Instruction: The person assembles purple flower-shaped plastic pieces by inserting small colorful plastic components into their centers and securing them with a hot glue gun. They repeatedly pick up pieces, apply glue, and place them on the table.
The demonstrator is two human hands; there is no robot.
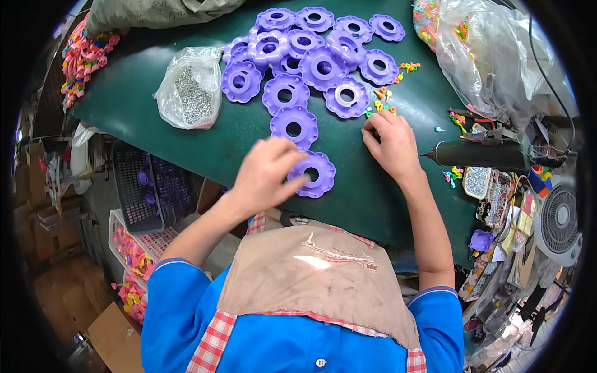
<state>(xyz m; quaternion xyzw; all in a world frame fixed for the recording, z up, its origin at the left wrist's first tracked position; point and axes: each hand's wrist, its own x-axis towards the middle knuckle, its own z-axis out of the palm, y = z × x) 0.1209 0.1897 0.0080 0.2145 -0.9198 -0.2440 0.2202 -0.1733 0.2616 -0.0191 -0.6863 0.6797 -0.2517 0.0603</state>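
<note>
My left hand [268, 172] is over the left edge of the nearest purple scalloped plastic disc [323, 185], which has a round hole in its middle. Its thumb stands apart from the curled fingers, and nothing shows between them. My right hand [393, 144] rests on the green table beside a scatter of small coloured plastic pieces [380, 94]. Thumb and forefinger are bent close together there; whatever they may hold is too small to make out. More purple discs [294, 127] run up from the nearest one to an overlapping pile [323, 67] at the back.
A clear bag of small metal screws [196, 93] lies left of the discs. On the right, a dark electric screwdriver [479, 154] points its tip left. Beyond are a large plastic bag [482, 62] and a grey fan [559, 217]. Crates [134, 193] stand below the table's left edge.
</note>
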